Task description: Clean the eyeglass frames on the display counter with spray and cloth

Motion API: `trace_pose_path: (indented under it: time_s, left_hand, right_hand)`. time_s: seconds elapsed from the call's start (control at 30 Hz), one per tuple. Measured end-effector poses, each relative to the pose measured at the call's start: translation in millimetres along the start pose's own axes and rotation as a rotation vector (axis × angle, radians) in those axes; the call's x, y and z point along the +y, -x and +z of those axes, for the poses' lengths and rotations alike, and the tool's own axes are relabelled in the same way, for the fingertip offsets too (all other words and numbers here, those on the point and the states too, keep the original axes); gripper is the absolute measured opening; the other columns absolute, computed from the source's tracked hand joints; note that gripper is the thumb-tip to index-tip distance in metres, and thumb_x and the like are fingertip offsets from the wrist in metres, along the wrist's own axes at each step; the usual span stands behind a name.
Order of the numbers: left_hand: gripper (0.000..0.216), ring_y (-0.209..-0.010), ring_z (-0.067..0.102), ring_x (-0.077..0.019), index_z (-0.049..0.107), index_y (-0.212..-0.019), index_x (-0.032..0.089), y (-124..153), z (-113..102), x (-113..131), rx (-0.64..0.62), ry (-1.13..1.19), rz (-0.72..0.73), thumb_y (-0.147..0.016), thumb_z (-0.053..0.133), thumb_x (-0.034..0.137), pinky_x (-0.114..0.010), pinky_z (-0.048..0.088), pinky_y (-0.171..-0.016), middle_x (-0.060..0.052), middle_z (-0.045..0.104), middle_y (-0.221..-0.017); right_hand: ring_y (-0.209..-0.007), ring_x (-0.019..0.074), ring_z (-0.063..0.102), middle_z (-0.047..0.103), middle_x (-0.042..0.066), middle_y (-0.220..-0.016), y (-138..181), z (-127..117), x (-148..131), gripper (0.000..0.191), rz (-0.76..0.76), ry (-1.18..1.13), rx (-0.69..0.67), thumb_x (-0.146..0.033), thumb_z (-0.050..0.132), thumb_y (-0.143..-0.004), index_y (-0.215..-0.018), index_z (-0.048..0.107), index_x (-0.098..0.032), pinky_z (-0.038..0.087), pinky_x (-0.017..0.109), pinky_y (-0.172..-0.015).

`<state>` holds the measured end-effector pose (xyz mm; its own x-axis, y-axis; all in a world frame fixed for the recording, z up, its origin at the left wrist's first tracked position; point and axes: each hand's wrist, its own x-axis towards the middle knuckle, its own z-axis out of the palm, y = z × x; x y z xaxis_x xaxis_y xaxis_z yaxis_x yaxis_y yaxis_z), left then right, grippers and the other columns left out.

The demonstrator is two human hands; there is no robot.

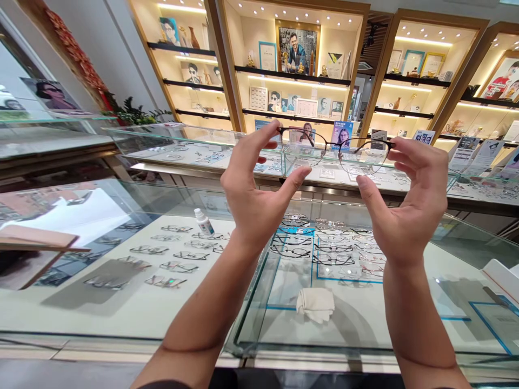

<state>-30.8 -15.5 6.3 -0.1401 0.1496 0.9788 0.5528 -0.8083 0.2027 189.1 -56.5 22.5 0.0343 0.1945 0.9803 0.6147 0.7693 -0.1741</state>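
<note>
A pair of eyeglasses (pixel 332 145) with thin dark upper rims and clear lenses is raised in front of me, above the glass counter. My left hand (pixel 259 183) grips its left end between the fingers, with the thumb extended below the lens. At the other end my right hand (pixel 409 200) holds the frame near the hinge, thumb under the right lens. The temples are mostly hidden. Below the hands, a folded cream cloth (pixel 315 304) lies on the counter top.
Rows of eyeglasses (pixel 332 248) lie inside the glass display counter (pixel 251 335). A small white bottle (pixel 204 222) stands to the left. A tabletop mirror (pixel 36 248) is at the far left, a white tray-like object (pixel 503 281) at the right. Lit shelves (pixel 292 75) line the back wall.
</note>
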Motion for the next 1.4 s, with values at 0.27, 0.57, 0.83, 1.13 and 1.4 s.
trace_pose_path:
  time_s: [0.27,0.57,0.83,1.13,1.4]
  left_hand:
    - [0.074,-0.123,0.069,-0.0319,0.056,-0.149,0.039,0.8,0.5,-3.5,-0.022,0.024,0.023,-0.083,0.081,0.063,-0.045,0.057,-0.094,-0.006,0.067,-0.142]
    - [0.075,-0.126,0.067,-0.0322,0.055,-0.150,0.039,1.4,-0.5,-6.8,-0.043,0.026,-0.002,-0.083,0.079,0.067,-0.046,0.056,-0.097,-0.007,0.066,-0.144]
    - [0.072,-0.122,0.069,-0.0308,0.055,-0.149,0.037,1.0,0.3,-6.3,-0.023,-0.030,0.022,-0.087,0.075,0.067,-0.044,0.058,-0.093,-0.007,0.068,-0.141]
    - [0.074,-0.124,0.067,-0.0322,0.052,-0.151,0.038,2.1,0.2,-8.4,-0.056,0.004,0.016,-0.087,0.076,0.065,-0.047,0.056,-0.097,-0.008,0.066,-0.142]
    - [0.073,-0.130,0.061,-0.0339,0.057,-0.142,0.035,2.0,-1.4,7.2,0.006,-0.035,-0.021,-0.081,0.079,0.070,-0.050,0.054,-0.103,-0.008,0.065,-0.137]
  right_hand:
    - [-0.130,0.0374,0.061,0.061,0.007,-0.135,-0.1,-1.4,-3.4,0.050,-0.021,0.021,0.000,-0.039,0.072,-0.091,-0.139,0.056,-0.039,0.051,0.070,-0.108]
    - [-0.132,0.0379,0.061,0.061,0.008,-0.134,1.1,-3.5,-8.2,0.048,-0.006,0.018,0.002,-0.038,0.073,-0.091,-0.137,0.059,-0.040,0.052,0.070,-0.110]
    - [-0.128,0.0367,0.064,0.061,0.006,-0.131,0.4,-3.6,-11.3,0.048,0.005,0.012,0.013,-0.038,0.074,-0.090,-0.136,0.060,-0.042,0.055,0.069,-0.106]
    - [-0.124,0.0353,0.064,0.062,0.006,-0.131,-0.8,-2.3,-10.7,0.049,-0.007,0.015,0.007,-0.036,0.073,-0.090,-0.137,0.059,-0.044,0.056,0.066,-0.102]
    - [-0.117,0.0305,0.067,0.067,0.005,-0.134,-0.9,-1.2,-1.4,0.046,0.080,-0.008,-0.060,-0.038,0.071,-0.093,-0.138,0.060,-0.038,0.057,0.059,-0.101]
